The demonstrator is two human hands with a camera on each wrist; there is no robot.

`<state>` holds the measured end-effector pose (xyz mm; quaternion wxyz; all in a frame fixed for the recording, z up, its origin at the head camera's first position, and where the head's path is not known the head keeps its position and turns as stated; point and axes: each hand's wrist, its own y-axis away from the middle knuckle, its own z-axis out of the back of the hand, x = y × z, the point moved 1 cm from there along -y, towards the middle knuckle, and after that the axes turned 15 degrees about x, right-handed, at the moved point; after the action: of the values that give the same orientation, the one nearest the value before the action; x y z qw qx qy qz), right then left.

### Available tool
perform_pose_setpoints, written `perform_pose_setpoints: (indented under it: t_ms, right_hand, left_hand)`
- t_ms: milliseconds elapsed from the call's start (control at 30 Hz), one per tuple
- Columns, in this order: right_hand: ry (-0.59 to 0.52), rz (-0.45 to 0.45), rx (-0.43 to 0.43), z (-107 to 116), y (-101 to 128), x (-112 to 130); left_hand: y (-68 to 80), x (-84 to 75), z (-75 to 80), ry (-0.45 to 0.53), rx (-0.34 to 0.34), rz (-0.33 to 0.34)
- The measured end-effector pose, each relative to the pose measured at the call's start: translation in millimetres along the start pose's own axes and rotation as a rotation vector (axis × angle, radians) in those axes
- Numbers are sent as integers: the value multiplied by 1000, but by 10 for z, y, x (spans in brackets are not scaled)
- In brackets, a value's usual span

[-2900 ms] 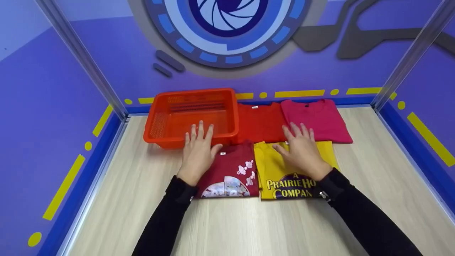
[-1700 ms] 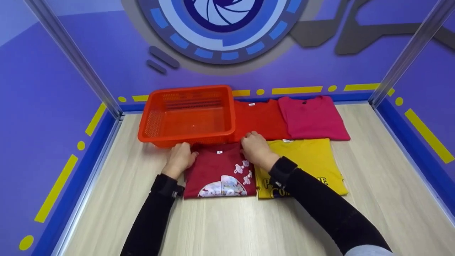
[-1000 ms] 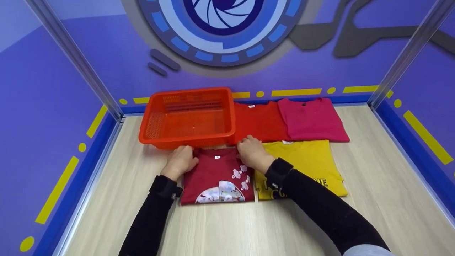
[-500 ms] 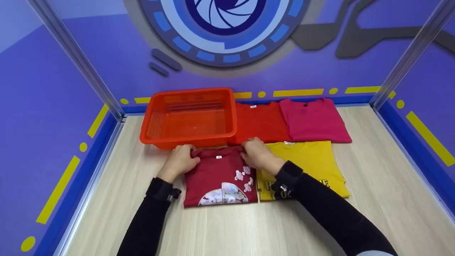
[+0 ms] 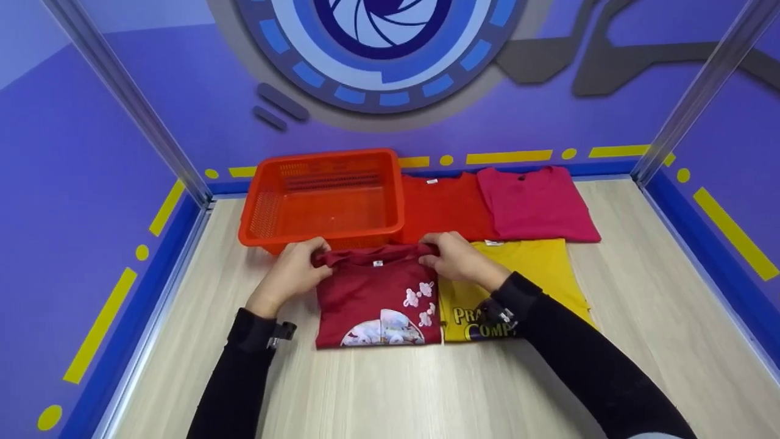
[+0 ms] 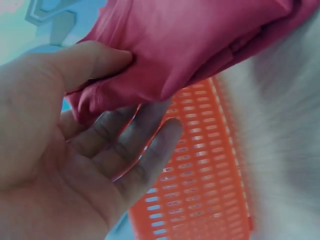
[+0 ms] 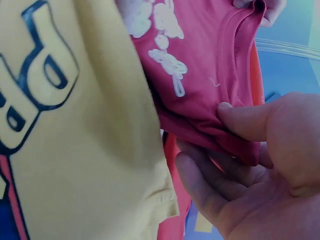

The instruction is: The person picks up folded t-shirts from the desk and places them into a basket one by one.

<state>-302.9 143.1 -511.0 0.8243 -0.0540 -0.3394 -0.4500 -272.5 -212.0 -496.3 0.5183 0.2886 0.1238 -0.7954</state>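
A folded dark red shirt (image 5: 378, 292) with a white flower print lies on the wooden table in front of me. My left hand (image 5: 292, 268) pinches its far left corner between thumb and fingers, and my right hand (image 5: 454, 259) pinches its far right corner; that far edge is lifted off the table. In the left wrist view the thumb presses the dark red shirt (image 6: 190, 45) against the fingers, with the orange basket (image 6: 205, 175) behind. The right wrist view shows my right hand (image 7: 245, 145) holding the dark red shirt (image 7: 200, 85) beside the yellow shirt (image 7: 75, 125).
An empty orange basket (image 5: 326, 228) stands just beyond the dark red shirt. A yellow printed shirt (image 5: 530, 268) lies to the right, a red shirt (image 5: 448, 207) and a pink shirt (image 5: 536, 204) behind it. Blue walls (image 5: 91, 201) close the table on three sides.
Both hands went from lying flat on the shirts to gripping the dark red shirt's far corners. Its far edge has since risen off the table.
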Motion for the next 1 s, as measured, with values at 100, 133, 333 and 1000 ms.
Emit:
perform_pose_setpoints:
  t_ms: [100,133,333,1000]
  right_hand:
    - [-26,-26,20,44,34,-4]
    - [-37,-26,24,62,51,-1]
    - [-63,68,7,189,160,63]
    - [-155,207,-186,792,610,523]
  left_hand:
    - [4,-5,13,7,1,-27]
    - [7,0,19,9,-2,-33]
    - [64,13,101,65,-39,-54]
    - [251,-386,620,150,-233,-251]
